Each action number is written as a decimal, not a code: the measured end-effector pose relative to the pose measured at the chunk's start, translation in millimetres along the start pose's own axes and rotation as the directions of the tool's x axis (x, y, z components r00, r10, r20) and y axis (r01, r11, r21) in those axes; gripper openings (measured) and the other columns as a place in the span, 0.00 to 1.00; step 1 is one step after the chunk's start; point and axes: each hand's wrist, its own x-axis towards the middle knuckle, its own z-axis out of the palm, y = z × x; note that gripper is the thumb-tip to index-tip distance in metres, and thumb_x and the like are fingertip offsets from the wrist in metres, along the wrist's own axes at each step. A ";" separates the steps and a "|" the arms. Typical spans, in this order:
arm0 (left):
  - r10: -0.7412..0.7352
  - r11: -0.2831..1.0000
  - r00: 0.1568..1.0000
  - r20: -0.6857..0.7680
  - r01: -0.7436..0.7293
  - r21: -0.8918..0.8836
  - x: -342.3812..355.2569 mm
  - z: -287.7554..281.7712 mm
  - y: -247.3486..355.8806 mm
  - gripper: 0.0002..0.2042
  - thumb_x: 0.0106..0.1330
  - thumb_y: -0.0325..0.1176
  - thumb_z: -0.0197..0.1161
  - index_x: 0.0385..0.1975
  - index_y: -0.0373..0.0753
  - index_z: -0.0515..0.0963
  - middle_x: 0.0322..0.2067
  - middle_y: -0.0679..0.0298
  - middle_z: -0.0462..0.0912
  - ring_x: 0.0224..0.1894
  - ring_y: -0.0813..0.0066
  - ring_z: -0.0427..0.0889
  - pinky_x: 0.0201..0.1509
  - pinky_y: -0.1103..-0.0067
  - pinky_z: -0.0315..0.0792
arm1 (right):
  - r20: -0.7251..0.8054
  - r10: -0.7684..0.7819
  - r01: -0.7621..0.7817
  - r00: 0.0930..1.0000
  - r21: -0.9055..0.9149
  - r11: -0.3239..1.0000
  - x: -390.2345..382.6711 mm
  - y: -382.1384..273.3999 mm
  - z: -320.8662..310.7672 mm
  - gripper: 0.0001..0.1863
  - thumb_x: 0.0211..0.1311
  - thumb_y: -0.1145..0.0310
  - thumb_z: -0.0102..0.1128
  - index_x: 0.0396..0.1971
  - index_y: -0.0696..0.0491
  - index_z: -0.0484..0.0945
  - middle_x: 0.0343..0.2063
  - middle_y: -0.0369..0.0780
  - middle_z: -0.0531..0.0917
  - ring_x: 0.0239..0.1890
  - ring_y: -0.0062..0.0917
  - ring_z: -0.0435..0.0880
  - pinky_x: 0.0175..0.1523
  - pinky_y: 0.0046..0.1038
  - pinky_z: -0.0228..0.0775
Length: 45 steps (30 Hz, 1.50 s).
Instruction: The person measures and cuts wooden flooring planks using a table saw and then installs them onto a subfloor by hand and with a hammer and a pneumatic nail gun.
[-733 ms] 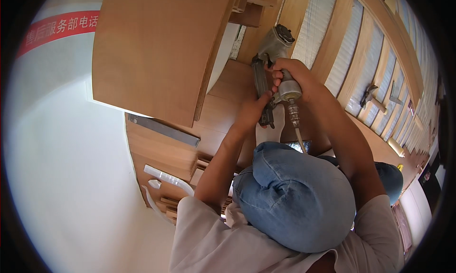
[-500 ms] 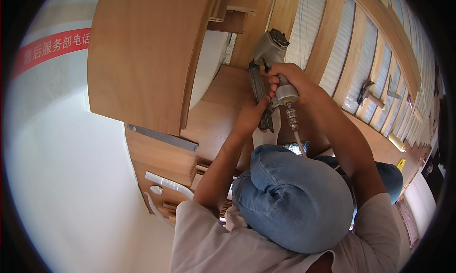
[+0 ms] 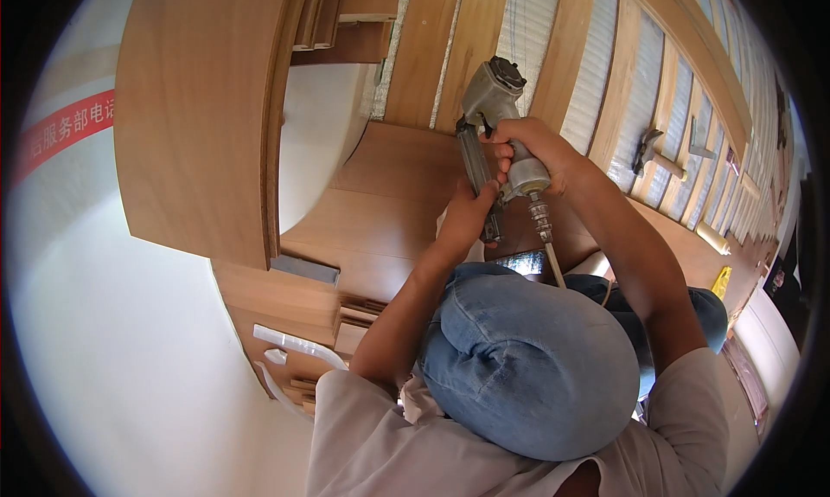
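A grey metal nail gun (image 3: 493, 95) is held up in front of my bent knees, its black round cap pointing away from me. My right hand (image 3: 538, 144) wraps round the handle. With my left hand (image 3: 469, 211) I grip the lower end of the long dark magazine (image 3: 475, 158), fingers partly hidden behind it. From the coupling (image 3: 539, 216) at the handle's base, a pale air hose (image 3: 554, 262) runs down past my knee. The gun's nose seems apart from any wood, over brown floorboards (image 3: 406, 164).
Wooden battens (image 3: 566, 56) cross silvery underlay ahead and to the right. A hammer (image 3: 659, 158) and an L-shaped metal tool (image 3: 700, 140) lie on them. A large wooden panel (image 3: 203, 116) stands at the left, near a white wall (image 3: 95, 341). Small boards (image 3: 353, 324) are stacked beside my left arm.
The view has swung to the right, so the panel, battens and hammer sit further left in the picture. Both hands keep their grip on the nail gun.
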 end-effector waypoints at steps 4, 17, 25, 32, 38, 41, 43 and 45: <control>-0.042 0.999 0.999 0.001 0.042 0.015 1.6 13.3 -6.3 0.22 0.72 0.45 0.56 0.55 0.34 0.68 0.38 0.60 0.78 0.29 0.75 0.81 0.18 0.77 0.76 | -0.015 -0.020 0.020 1.000 0.005 1.000 -4.6 3.3 -15.0 0.10 0.60 0.65 0.61 0.32 0.58 0.76 0.17 0.33 0.75 0.19 0.25 0.79 0.29 0.33 0.80; -0.221 0.964 0.856 0.468 0.265 -0.029 30.9 73.4 -20.7 0.16 0.75 0.40 0.56 0.54 0.37 0.70 0.41 0.65 0.75 0.45 0.74 0.77 0.35 0.72 0.82 | -0.087 0.009 -0.003 0.996 0.068 0.998 -41.7 16.8 -105.4 0.14 0.61 0.66 0.57 0.41 0.61 0.77 0.17 0.33 0.75 0.18 0.25 0.79 0.28 0.30 0.78; -0.354 0.918 0.767 0.536 0.395 0.042 41.2 95.2 -40.4 0.21 0.75 0.49 0.53 0.55 0.38 0.68 0.41 0.61 0.74 0.36 0.65 0.83 0.31 0.63 0.87 | -0.094 0.010 -0.001 0.996 0.097 0.995 -57.4 22.6 -125.6 0.09 0.59 0.69 0.56 0.36 0.59 0.78 0.17 0.35 0.76 0.18 0.24 0.79 0.26 0.31 0.78; -0.347 0.923 0.760 0.549 0.381 0.057 45.9 103.7 -43.6 0.24 0.75 0.51 0.55 0.54 0.34 0.67 0.39 0.59 0.76 0.32 0.63 0.84 0.33 0.63 0.87 | -0.074 -0.003 0.010 0.997 0.100 0.995 -56.0 29.1 -144.3 0.07 0.58 0.71 0.55 0.30 0.60 0.77 0.18 0.37 0.76 0.19 0.23 0.79 0.26 0.30 0.78; -0.384 0.904 0.736 0.558 0.422 0.067 45.8 111.2 -44.7 0.25 0.74 0.53 0.57 0.53 0.34 0.67 0.39 0.59 0.77 0.33 0.64 0.85 0.37 0.63 0.87 | -0.082 0.000 0.011 0.997 0.134 0.991 -65.8 30.5 -146.9 0.09 0.57 0.71 0.56 0.32 0.62 0.78 0.18 0.38 0.76 0.19 0.25 0.79 0.26 0.30 0.78; -0.366 0.911 0.724 0.585 0.407 0.067 57.0 118.6 -50.5 0.25 0.74 0.53 0.56 0.53 0.34 0.66 0.39 0.59 0.77 0.34 0.63 0.86 0.37 0.63 0.87 | -0.104 0.005 0.004 0.995 0.086 0.996 -64.5 28.1 -154.3 0.10 0.57 0.70 0.57 0.34 0.62 0.77 0.18 0.37 0.76 0.19 0.25 0.79 0.26 0.29 0.78; -0.374 0.906 0.707 0.600 0.418 0.072 52.3 121.9 -55.7 0.25 0.74 0.52 0.56 0.54 0.34 0.66 0.39 0.59 0.77 0.35 0.63 0.86 0.37 0.63 0.87 | -0.114 0.020 -0.007 0.993 0.120 0.993 -73.3 29.3 -159.6 0.11 0.57 0.69 0.58 0.35 0.62 0.78 0.18 0.37 0.76 0.18 0.25 0.79 0.26 0.29 0.77; -0.356 0.919 0.723 0.592 0.387 0.080 52.9 125.8 -56.6 0.24 0.75 0.52 0.55 0.54 0.35 0.66 0.40 0.59 0.77 0.35 0.63 0.86 0.38 0.63 0.87 | -0.121 0.005 0.008 0.993 0.109 0.994 -71.1 34.1 -163.6 0.12 0.57 0.70 0.57 0.36 0.62 0.78 0.18 0.37 0.76 0.18 0.25 0.79 0.26 0.29 0.77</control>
